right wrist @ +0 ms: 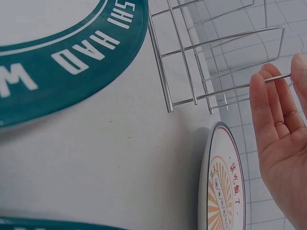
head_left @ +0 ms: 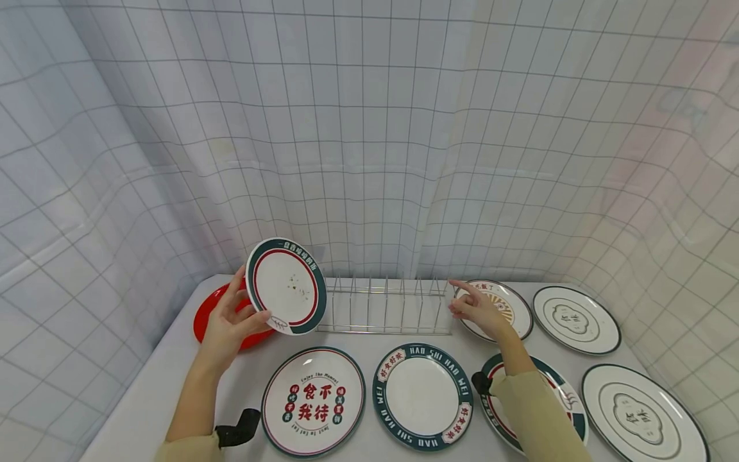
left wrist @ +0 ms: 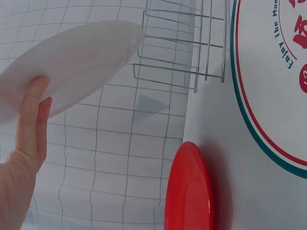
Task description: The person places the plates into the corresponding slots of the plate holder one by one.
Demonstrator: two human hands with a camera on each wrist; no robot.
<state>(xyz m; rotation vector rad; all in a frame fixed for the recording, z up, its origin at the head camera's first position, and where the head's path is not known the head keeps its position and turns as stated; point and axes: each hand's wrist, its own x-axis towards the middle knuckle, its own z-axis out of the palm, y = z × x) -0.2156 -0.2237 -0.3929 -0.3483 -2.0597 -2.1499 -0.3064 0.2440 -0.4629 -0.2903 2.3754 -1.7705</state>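
My left hand [head_left: 228,327] grips a white plate [head_left: 288,282] by its lower left edge, thumb on the front and fingers on its underside. The plate has a green rim with a thin red ring and is tilted up, left of the wire dish rack [head_left: 383,333]. In the left wrist view its plain white underside faces me, above a red plate [left wrist: 189,191] and apart from it. With thumb and fingers, my right hand [head_left: 482,313] pinches an end wire at the rack's right side, seen closely in the right wrist view. The rack's slots show no plates.
A plate with red characters [head_left: 314,375] and a green-rimmed plate [head_left: 421,443] lie in front of the rack. Several more lie right, including a sunburst plate [head_left: 522,314] and two black-rimmed plates. A gridded white curtain [head_left: 369,160] surrounds the table's back and sides.
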